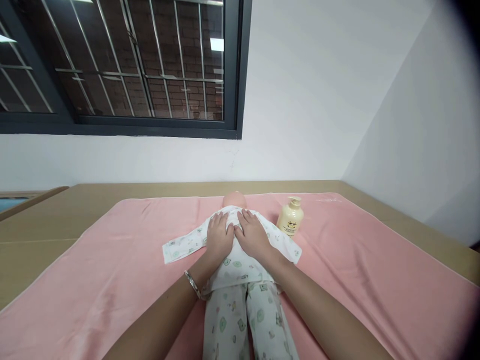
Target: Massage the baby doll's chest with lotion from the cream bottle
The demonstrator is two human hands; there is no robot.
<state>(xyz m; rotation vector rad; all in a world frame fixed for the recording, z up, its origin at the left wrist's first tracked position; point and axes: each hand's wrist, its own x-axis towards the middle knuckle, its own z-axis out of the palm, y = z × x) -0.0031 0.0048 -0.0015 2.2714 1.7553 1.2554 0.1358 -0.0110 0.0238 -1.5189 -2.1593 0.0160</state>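
A baby doll [234, 199] in white printed pyjamas [240, 295] lies on its back on a pink towel [112, 270], head pointing away from me. My left hand [218, 236] lies flat on the left side of the doll's chest, fingers spread. My right hand [252, 233] lies flat on the right side of the chest, next to the left one. Both palms press on the shirt and grip nothing. A bracelet [192, 283] sits on my left wrist. The shirt's sleeves spread out to either side.
A cream pump bottle [290, 216] stands upright on the towel just right of the doll's head. The towel covers a tan surface [41, 220] set against a white wall, under a dark barred window [123, 65]. A second wall closes the right side.
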